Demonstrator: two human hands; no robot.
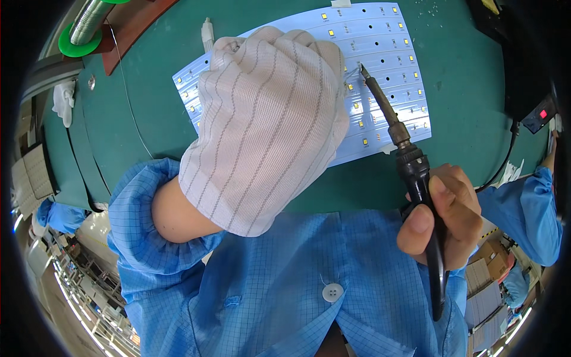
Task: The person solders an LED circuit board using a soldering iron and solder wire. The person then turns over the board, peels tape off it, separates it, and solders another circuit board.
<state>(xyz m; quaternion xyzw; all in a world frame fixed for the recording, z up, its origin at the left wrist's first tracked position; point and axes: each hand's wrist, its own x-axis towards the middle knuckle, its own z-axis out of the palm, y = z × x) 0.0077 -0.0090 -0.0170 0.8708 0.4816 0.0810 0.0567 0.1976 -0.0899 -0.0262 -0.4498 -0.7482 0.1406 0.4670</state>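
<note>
My right hand [446,220], bare, grips the black handle of a soldering iron [416,166]. The iron slants up and left, its tip at the surface of a white LED circuit board [380,128] made of strips with small yellow LEDs. Over the board's left and middle part lies my left hand [267,125] in a white striped glove, fingers curled closed. What those fingers hold, if anything, is hidden under the glove. Solder wire [125,83] runs down from a green-ended spool [86,30] and passes out of sight at my left sleeve.
The board rests on a green work mat [458,89]. A white connector [207,34] sticks out behind it. At the right are a black box with a red switch [542,113] and a cable [505,157]. Another person's blue sleeve [523,214] shows at the right edge.
</note>
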